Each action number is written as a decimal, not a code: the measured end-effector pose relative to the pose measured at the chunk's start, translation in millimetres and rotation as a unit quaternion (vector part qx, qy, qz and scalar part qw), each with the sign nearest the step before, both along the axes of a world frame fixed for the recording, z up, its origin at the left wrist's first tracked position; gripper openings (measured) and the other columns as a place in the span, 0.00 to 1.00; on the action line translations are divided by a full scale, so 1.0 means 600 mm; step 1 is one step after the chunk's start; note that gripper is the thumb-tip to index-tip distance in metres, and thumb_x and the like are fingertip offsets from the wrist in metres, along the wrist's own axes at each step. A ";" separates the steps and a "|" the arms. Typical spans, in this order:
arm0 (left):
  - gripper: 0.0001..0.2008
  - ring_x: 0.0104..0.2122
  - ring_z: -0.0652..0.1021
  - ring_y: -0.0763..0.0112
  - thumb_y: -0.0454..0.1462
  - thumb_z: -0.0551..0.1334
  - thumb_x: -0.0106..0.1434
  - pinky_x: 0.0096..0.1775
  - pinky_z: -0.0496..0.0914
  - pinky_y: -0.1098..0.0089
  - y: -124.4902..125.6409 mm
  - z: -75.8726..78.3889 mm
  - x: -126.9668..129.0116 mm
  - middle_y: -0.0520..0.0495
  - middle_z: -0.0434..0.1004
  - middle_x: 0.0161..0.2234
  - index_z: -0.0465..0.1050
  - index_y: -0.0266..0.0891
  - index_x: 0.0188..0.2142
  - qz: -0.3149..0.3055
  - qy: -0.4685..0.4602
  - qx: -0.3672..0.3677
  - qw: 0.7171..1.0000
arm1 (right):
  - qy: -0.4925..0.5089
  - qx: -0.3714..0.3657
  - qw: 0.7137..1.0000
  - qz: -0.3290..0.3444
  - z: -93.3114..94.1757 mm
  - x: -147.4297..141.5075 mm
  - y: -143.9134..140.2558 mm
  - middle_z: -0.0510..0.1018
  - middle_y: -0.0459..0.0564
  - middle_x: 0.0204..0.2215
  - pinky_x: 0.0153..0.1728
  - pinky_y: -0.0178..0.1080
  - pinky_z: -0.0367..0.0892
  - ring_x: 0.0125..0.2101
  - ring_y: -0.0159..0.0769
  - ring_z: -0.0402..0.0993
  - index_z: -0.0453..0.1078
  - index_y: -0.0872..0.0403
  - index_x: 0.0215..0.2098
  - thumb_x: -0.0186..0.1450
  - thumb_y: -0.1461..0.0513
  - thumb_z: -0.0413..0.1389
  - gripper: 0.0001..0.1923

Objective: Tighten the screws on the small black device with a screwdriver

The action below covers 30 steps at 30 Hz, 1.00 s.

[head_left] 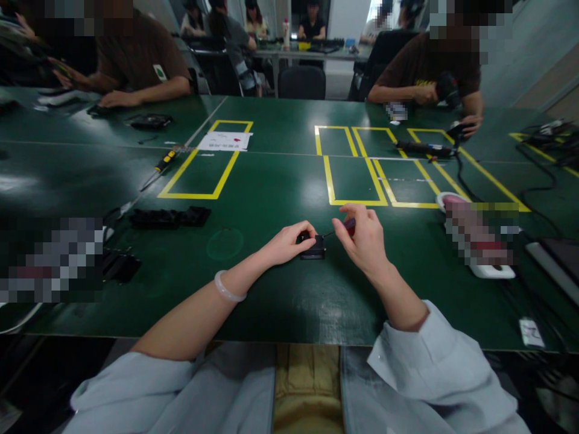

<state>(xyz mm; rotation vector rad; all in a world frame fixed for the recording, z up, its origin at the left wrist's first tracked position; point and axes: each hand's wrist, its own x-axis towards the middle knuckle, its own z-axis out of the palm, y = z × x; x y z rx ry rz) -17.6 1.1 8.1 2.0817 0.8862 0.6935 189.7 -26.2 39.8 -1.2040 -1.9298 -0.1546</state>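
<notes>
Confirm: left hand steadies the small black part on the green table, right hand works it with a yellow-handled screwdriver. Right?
Not quite. In the head view the right hand holds a red-handled screwdriver; the yellow-handled screwdriver lies untouched farther left. The left hand does steady the small black part on the green table.

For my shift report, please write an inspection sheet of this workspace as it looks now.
Surface: green table with yellow taped rectangles.
Job's things: small black device under the left hand; red-handled screwdriver in the right hand, tip at the device.
Clutter: black parts, yellow-handled screwdriver, paper sheet.
Grippers: both hands closed on their things.
Cables: black cables at right.
Surroundings: other people seated at the far side; chair behind.
</notes>
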 end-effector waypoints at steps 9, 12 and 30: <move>0.06 0.39 0.75 0.68 0.38 0.57 0.65 0.43 0.67 0.68 0.000 0.000 0.000 0.48 0.75 0.38 0.68 0.38 0.38 0.002 -0.004 0.003 1.000 | 0.016 -0.001 1.000 0.007 -0.001 -0.001 0.001 0.73 0.46 0.28 0.37 0.41 0.63 0.27 0.35 0.66 0.63 0.52 0.43 0.67 0.62 0.47 0.07; 0.06 0.39 0.75 0.68 0.38 0.57 0.66 0.43 0.67 0.68 0.000 0.002 0.000 0.48 0.75 0.38 0.68 0.38 0.38 -0.001 -0.004 0.004 1.000 | 0.019 0.001 1.000 0.009 0.000 -0.002 0.000 0.72 0.46 0.27 0.36 0.41 0.63 0.27 0.36 0.66 0.62 0.52 0.45 0.66 0.63 0.47 0.09; 0.07 0.39 0.74 0.68 0.39 0.57 0.66 0.43 0.67 0.68 0.001 0.000 -0.001 0.48 0.74 0.38 0.68 0.38 0.38 0.001 -0.003 0.000 1.000 | 0.003 -0.009 1.000 0.007 -0.002 0.000 0.002 0.73 0.47 0.28 0.36 0.40 0.63 0.28 0.36 0.66 0.63 0.52 0.44 0.68 0.60 0.48 0.08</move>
